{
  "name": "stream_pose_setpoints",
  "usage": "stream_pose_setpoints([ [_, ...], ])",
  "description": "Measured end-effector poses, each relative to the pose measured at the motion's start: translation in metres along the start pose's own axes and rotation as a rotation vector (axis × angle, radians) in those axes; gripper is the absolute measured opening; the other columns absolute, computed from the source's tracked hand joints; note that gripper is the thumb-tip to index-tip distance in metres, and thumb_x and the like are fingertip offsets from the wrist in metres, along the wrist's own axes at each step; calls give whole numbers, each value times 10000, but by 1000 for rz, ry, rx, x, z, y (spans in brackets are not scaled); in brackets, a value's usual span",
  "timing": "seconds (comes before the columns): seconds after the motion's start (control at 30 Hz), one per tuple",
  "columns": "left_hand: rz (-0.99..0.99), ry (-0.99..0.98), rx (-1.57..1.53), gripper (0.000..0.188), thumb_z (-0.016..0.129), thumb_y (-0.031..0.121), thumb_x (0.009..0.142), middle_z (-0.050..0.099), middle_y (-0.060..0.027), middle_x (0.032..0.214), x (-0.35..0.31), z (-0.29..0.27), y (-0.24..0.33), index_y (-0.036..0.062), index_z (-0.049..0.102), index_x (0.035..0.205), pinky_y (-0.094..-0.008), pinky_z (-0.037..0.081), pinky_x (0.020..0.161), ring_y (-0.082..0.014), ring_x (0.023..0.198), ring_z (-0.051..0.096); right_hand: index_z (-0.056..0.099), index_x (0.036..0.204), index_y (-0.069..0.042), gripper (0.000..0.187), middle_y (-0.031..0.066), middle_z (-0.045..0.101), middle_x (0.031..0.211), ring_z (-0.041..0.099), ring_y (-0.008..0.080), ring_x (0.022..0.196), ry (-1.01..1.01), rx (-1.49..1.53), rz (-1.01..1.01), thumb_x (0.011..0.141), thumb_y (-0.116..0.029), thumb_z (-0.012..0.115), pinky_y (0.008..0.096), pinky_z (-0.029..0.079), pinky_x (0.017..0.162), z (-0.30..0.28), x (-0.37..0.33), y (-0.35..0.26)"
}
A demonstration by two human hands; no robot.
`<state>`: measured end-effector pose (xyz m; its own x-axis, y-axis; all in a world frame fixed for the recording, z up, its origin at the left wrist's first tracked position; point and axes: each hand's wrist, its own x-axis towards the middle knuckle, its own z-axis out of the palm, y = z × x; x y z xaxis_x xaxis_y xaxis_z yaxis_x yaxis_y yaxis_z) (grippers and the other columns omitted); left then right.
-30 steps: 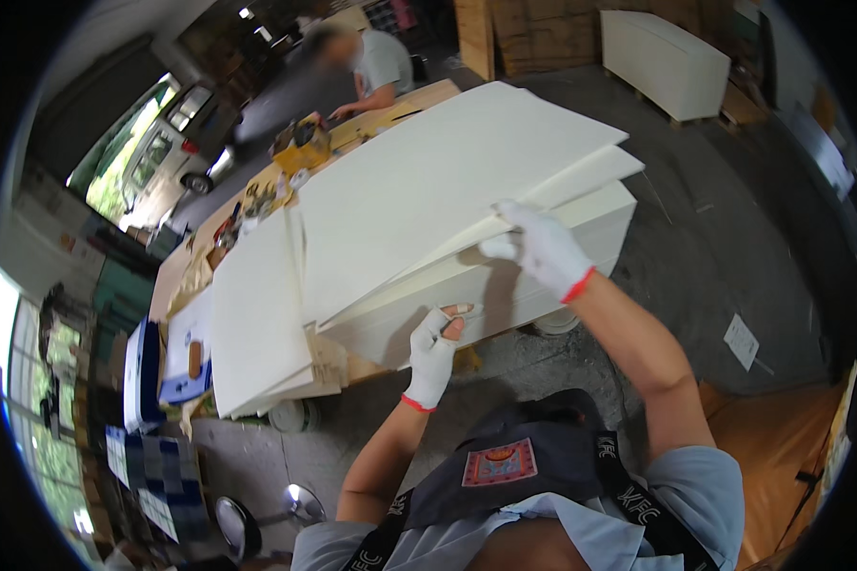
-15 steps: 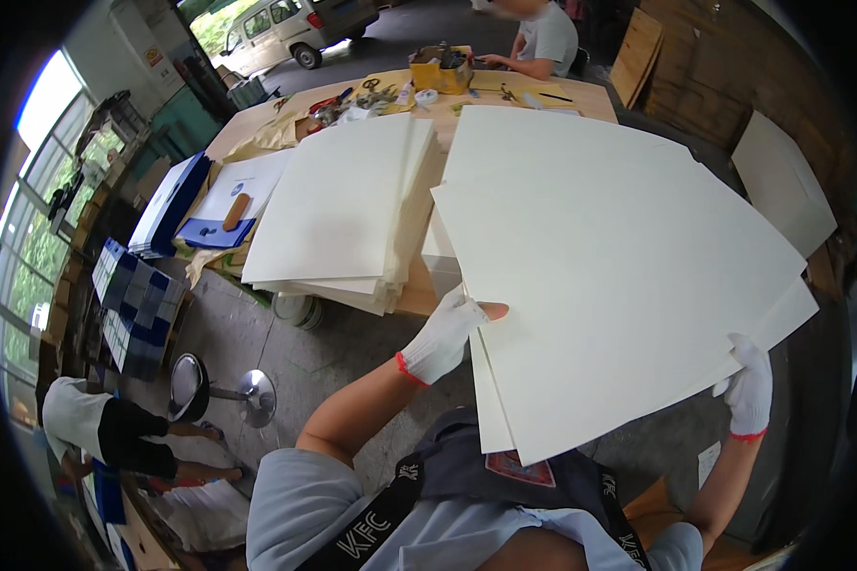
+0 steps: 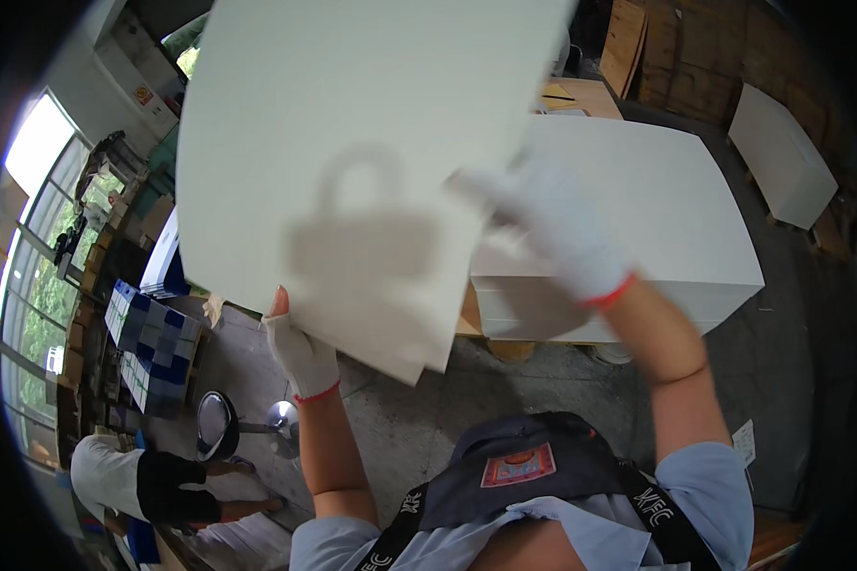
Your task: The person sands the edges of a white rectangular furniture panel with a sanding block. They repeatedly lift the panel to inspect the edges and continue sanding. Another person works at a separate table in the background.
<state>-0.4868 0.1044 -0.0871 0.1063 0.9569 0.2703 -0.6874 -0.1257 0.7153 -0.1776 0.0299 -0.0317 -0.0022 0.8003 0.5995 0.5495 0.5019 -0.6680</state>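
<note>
Head view, lifting a sheet clear of the stack. I hold one large white sheet raised above and to the left of the white stack, which serves as landmark throughout. My left hand, in a white glove with a red cuff, is closed on the sheet's lower edge, left of the stack and lower. My right hand, gloved alike and blurred, lies against the sheet's right side over the stack's near left corner; I cannot tell whether its fingers are clamped on the sheet. To do this well, I judge, both grips should stay wide apart and the sheet kept flat, not bowed. Count: one sheet in hand, one stack, two gloves, one further white block beyond the stack's right end, one stool below-left.
</note>
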Motion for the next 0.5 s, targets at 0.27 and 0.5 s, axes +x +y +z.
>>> stream_pose_setpoints([
  [0.27, 43, 347, 70, 300, 551, 100, 938, 620, -122, 1197, 61, -118, -65, -14, 584, 1214, -416, 543, 917, -257, 1103, 615, 571, 1242, 36, 611, 115, 652, 1011, 602, 199, 936, 12, 685, 756, 891, -455, 666, 346, 491, 807, 191, 9, 52],
  [0.5, -222, 644, 32, 189, 654, 141, 916, 659, -46, 1056, 74, -201, -132, 71, 641, 1091, -308, 572, 792, -176, 943, 653, 596, 1000, -3, 527, 45, 528, 725, 496, 124, 603, 12, 716, 1109, 834, -489, 713, 321, 406, 519, 243, -10, 122],
])
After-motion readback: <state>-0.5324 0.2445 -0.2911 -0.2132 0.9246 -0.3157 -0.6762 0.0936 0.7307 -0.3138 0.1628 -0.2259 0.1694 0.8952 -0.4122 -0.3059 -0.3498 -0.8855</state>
